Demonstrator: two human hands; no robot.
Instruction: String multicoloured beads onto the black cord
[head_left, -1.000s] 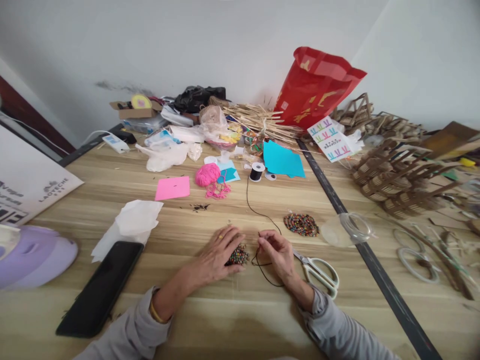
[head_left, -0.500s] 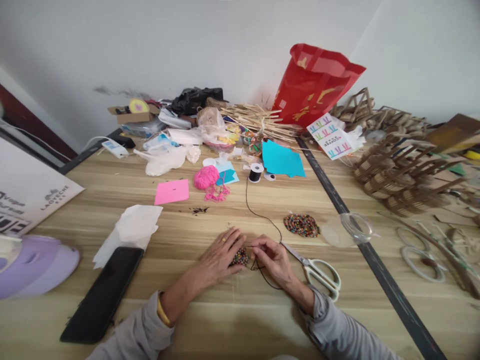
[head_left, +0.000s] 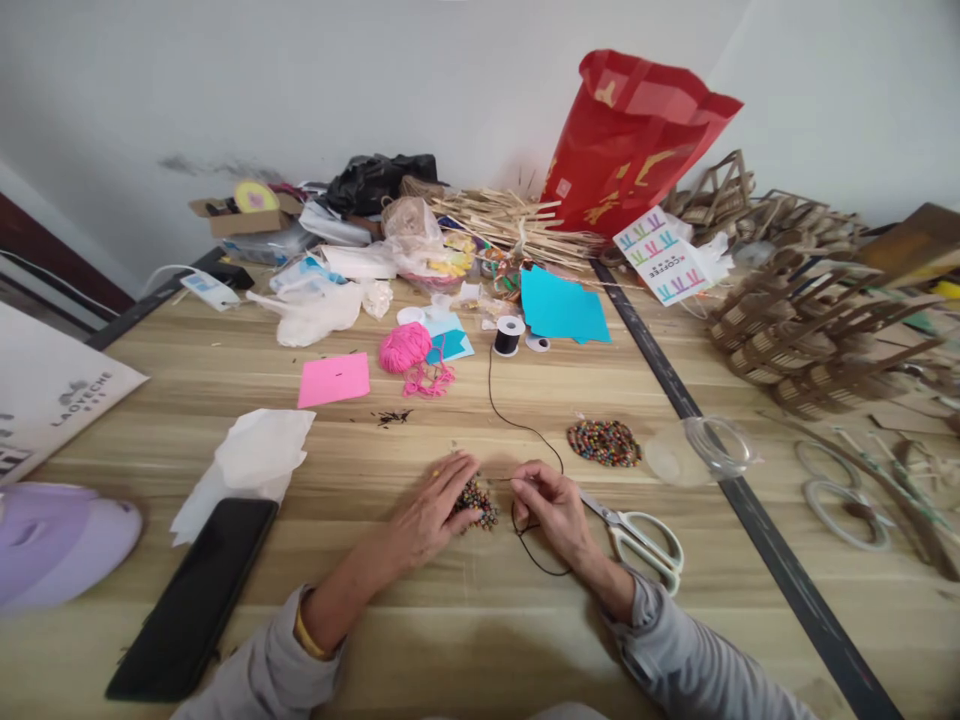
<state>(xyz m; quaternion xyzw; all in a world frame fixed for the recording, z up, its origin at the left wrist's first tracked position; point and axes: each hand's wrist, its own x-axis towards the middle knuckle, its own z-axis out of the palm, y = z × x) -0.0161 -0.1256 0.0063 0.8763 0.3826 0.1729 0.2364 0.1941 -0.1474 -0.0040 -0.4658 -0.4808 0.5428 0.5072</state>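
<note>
My left hand (head_left: 429, 512) lies over the left side of a small heap of multicoloured beads (head_left: 477, 503), fingers stretched out and thumb apart. To the right of the heap, my right hand (head_left: 551, 510) pinches a black cord (head_left: 536, 562), whose tip points left toward the beads. The cord loops below the hand; another length of it runs up to a spool of black cord (head_left: 508, 338) standing upright. Coiled strands of similar beads (head_left: 604, 443) lie beyond my right hand. White-handled scissors (head_left: 637, 540) rest beside my right wrist.
A black phone (head_left: 193, 598) and white paper (head_left: 244, 465) lie at left. Pink yarn (head_left: 405, 346), a pink card (head_left: 334, 380) and blue sheets (head_left: 564, 304) are farther back. A clear plastic roll (head_left: 712, 448) and small woven baskets (head_left: 795, 340) occupy the right; a red bag (head_left: 637, 150) stands behind.
My left hand has shifted slightly left, uncovering more of the beads. My right hand has moved a little right, widening the gap between the hands. The camera view has shifted slightly.
</note>
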